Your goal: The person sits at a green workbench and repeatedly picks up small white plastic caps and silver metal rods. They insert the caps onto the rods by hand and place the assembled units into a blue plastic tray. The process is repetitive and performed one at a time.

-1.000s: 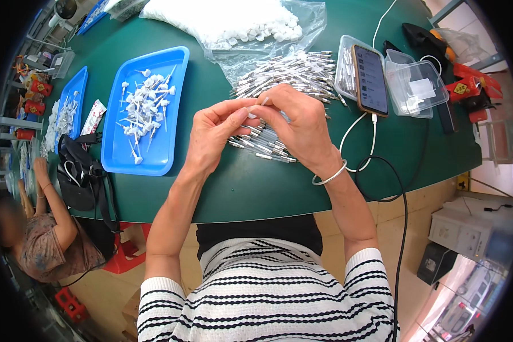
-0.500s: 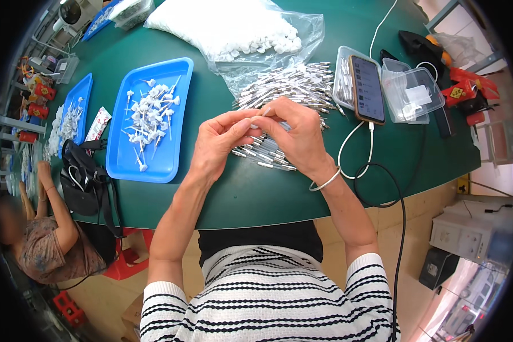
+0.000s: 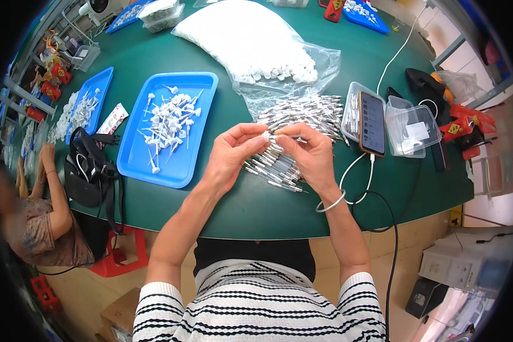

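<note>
Both hands meet in front of me over the near edge of a pile of thin metal-tipped rods point(image 3: 308, 111). Between thumb and forefinger, my left hand point(image 3: 227, 157) pinches a small white plastic piece point(image 3: 266, 135). My right hand point(image 3: 312, 157) is closed in a pinch right beside that piece; whatever lies between its fingertips is too small and covered to name. To the left, a blue tray point(image 3: 132, 164) holds many white-headed thin pieces point(image 3: 176, 117). Beyond the rods lies a clear plastic bag point(image 3: 325, 60) spilling small white pieces point(image 3: 239, 40).
Right of the rods, a phone point(image 3: 373, 122) on a cable leans on a clear box point(image 3: 350, 111) of rods; another clear box point(image 3: 413, 128) stands beyond. A black bag point(image 3: 85, 179) and second blue tray point(image 3: 105, 85) are at left, near a seated co-worker point(image 3: 45, 228).
The view has shifted, so the table sits lower and more of its far side shows. My fingertips have turned, and the white piece now shows between them. Both hands stay pinched together.
</note>
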The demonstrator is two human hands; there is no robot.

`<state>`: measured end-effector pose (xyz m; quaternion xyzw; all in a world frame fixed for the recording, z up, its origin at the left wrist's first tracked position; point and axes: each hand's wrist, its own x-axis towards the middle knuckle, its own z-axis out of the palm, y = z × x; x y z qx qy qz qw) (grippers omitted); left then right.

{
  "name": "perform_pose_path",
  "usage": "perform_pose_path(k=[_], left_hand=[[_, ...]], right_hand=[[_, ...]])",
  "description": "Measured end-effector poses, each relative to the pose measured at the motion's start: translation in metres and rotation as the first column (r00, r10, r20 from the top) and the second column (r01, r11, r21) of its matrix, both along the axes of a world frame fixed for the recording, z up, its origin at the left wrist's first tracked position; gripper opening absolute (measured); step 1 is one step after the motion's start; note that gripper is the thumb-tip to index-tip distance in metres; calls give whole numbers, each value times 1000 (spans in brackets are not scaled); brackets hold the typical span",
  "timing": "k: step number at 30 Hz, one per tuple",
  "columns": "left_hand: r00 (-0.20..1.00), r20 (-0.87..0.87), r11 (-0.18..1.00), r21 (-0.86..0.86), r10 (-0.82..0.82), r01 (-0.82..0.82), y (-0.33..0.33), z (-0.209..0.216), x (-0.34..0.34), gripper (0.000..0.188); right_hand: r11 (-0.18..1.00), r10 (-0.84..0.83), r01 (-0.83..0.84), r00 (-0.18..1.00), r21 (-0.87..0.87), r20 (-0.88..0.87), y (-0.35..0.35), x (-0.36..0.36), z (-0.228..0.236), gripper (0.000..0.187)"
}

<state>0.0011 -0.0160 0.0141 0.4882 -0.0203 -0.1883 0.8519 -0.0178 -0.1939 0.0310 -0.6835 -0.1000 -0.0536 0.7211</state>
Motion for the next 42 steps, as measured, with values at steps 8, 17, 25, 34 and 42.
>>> perform_pose_path(k=[8, 17, 25, 34, 42], left_hand=[[953, 291, 985, 119, 87, -126, -8, 5, -8, 30], [967, 251, 993, 98, 44, -71, -6, 5, -9, 24], [970, 242, 997, 80, -25, 6, -3, 8, -10, 21], [935, 353, 994, 100, 2, -40, -4, 9, -14, 19], [911, 408, 994, 52, 66, -95, -7, 10, -18, 22]], right_hand=[[938, 65, -83, 996, -336, -65, -12, -3, 9, 12], [898, 61, 34, 978, -438, 201, -9, -5, 5, 11], [931, 108, -72, 991, -359, 81, -11, -4, 1, 12], [929, 87, -28, 986, -369, 145, -5, -6, -6, 12], [973, 102, -76, 989, -218, 108, 0, -6, -7, 11]])
